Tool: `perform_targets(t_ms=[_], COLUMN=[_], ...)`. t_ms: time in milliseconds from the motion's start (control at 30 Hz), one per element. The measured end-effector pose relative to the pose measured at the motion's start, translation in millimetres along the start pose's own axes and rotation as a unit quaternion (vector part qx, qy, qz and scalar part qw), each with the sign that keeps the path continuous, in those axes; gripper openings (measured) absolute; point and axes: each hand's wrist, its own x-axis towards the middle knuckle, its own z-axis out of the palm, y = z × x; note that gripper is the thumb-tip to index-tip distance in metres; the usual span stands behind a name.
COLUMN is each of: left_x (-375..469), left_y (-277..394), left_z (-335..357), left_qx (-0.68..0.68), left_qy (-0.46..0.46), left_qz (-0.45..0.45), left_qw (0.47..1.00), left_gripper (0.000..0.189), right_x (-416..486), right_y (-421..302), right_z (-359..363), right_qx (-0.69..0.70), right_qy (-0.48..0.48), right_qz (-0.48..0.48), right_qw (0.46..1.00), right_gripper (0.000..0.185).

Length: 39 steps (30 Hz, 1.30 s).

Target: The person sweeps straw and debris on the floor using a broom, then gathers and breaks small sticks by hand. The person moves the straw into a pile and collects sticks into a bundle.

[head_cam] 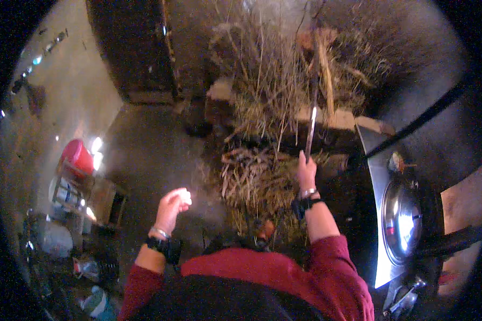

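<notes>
My right hand is closed around the near end of a long thin metal rod, its thumb pointing along the shaft. The rod reaches away over a large pile of dry brushwood and twigs; its far end is hard to make out among the stems. My left hand is raised over the dark floor to the left of the twigs, its fingers curled around something small and white that I cannot identify. A lower heap of broken sticks lies between the two arms.
To the right, a metal-topped stove carries a shiny round lidded pan. A dark pipe slants up from beside it. At the left are a red container on a rack and a clear plastic container. Bricks edge the brushwood.
</notes>
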Motion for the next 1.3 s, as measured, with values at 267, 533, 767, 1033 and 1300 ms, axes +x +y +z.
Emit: perform_targets(t_ms=[267, 533, 767, 1033, 1300], left_x=[25.5, 52.7, 39.8, 74.3, 165.0], left_y=[1.0, 36.3, 125.3, 249.4, 342.8], left_z=[9.8, 8.5, -18.3, -66.4, -23.4], left_qx=[0.056, 0.179, 0.455, 0.610, 0.651], left_qy=[-0.027, 0.004, 0.175, 0.276, 0.320], left_qz=[0.079, 0.281, 0.549, 0.555, 0.533], left_qw=[0.995, 0.943, 0.679, 0.494, 0.435], left_gripper=[0.026, 0.025, 0.035, 0.042, 0.069], right_x=[-44.0, -64.9, -75.7, -100.4, -111.5], right_y=[-24.6, -8.1, -8.8, -9.7, 4.5], right_z=[-39.0, -59.2, -40.0, -50.2, -73.1], right_qx=[-0.188, -0.376, -0.427, -0.377, -0.382], right_qy=[-0.057, -0.098, -0.132, -0.149, -0.131], right_qz=[0.023, -0.121, -0.100, -0.128, -0.163], right_qw=[0.980, 0.914, 0.889, 0.905, 0.900], right_gripper=[0.039, 0.036, 0.024, 0.021, 0.021])
